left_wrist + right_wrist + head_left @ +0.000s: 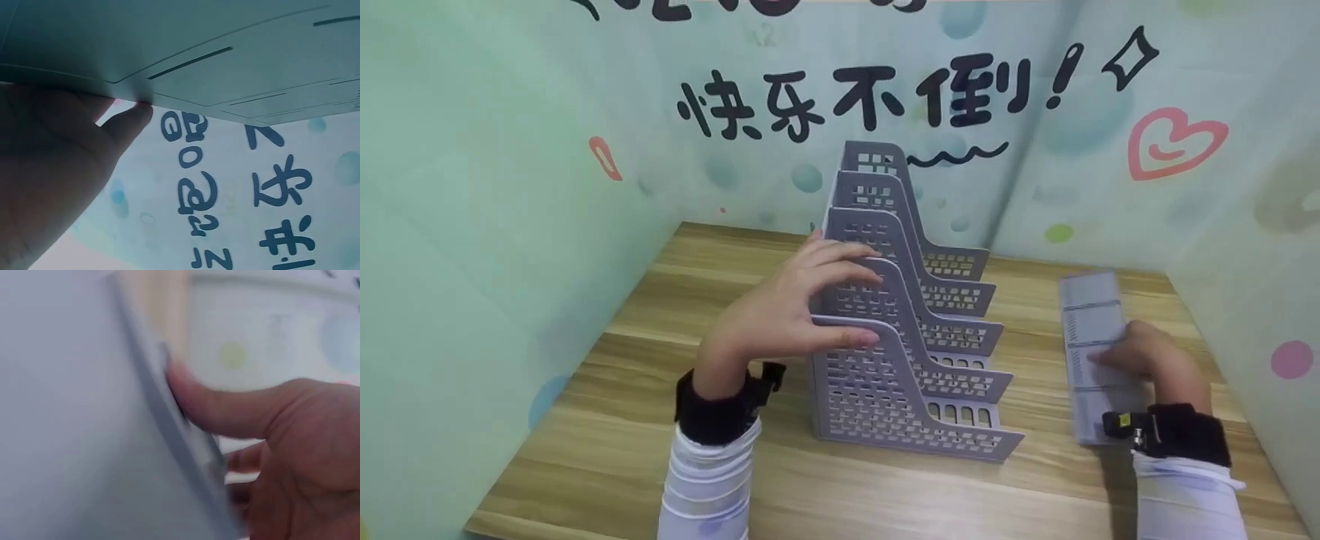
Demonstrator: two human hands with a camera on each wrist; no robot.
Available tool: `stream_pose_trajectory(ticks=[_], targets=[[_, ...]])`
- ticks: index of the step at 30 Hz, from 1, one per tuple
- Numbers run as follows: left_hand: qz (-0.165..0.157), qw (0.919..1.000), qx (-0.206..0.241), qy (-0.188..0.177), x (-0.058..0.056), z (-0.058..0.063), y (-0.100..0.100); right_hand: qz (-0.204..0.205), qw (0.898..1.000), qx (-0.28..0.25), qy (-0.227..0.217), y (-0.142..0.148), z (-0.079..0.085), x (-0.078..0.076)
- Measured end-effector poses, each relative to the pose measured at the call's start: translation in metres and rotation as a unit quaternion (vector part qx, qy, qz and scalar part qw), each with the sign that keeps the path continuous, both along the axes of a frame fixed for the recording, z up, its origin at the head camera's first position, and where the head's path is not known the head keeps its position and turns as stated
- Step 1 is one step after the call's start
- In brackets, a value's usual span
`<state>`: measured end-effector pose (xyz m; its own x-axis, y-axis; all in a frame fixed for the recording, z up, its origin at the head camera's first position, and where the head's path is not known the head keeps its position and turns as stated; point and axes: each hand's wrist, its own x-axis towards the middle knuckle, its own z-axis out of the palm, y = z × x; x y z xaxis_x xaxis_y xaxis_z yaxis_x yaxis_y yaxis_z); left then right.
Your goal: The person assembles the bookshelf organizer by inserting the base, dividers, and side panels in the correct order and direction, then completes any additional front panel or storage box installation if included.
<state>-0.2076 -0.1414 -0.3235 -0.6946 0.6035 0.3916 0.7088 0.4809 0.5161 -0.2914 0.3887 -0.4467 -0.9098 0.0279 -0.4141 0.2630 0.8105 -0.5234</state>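
A grey plastic file rack (877, 390) with several perforated slots stands upright on the table. My left hand (780, 304) holds its upper back edge, the thumb lying along the front divider and the fingers reaching over dividers farther back. In the left wrist view, the left hand (62, 152) is at the edge of the rack's smooth grey back (185, 62). To the right, my right hand (1155, 364) grips a long grey plastic panel (1091, 322) marked with cross lines. In the blurred right wrist view, the right thumb (216, 405) presses near a grey edge; other fingers are partly hidden.
The wood-grain table (660, 420) extends around the rack. A printed cloth backdrop (780, 180) with dark lettering stands behind, and similar cloth walls rise at the left and right sides.
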Motion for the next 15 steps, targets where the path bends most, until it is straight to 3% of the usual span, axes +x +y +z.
stream_pose_trajectory(ticks=[3,7,11,13,15], targets=[[-0.008,0.9997,0.022,-0.005,-0.009,-0.006,-0.003,0.051,0.992,0.029,0.113,-0.01,0.014,0.001],[-0.008,0.999,0.043,-0.005,-0.016,-0.009,-0.007,0.046,0.966,0.04,0.252,-0.039,0.043,0.01],[-0.011,0.9988,0.049,0.002,-0.018,-0.007,-0.006,-0.001,0.928,-0.026,0.371,-0.076,0.069,0.027],[-0.016,0.9987,0.048,0.006,-0.018,-0.006,-0.005,-0.007,0.91,-0.073,0.409,-0.094,0.077,0.037],[-0.019,0.9987,0.047,0.01,-0.019,-0.005,-0.004,0.009,0.906,-0.096,0.413,-0.109,0.082,0.046]])
